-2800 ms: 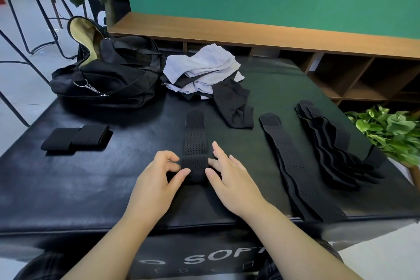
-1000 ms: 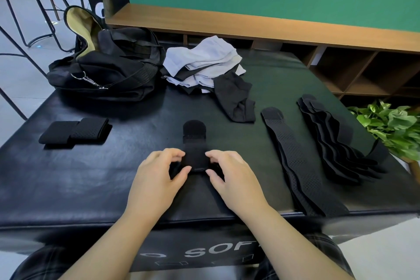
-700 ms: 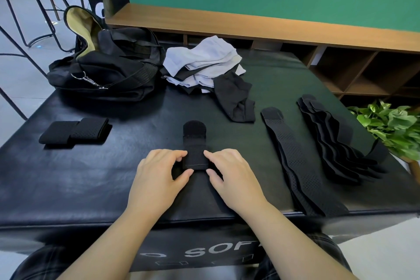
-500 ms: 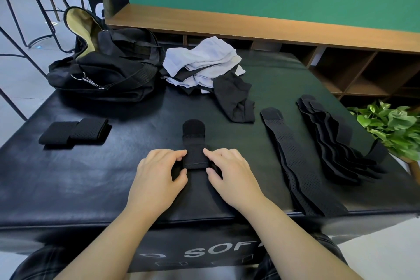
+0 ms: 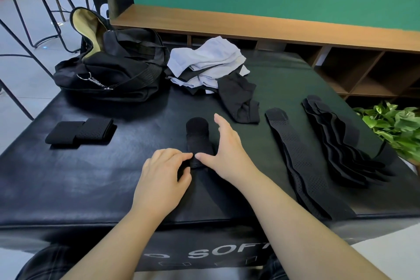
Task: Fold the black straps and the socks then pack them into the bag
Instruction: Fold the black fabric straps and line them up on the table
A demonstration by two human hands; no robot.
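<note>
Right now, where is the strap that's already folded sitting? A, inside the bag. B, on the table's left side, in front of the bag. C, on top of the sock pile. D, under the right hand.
B: the folded strap lies flat on the left part of the table, nearer the person than the black bag and apart from both hands.
</note>
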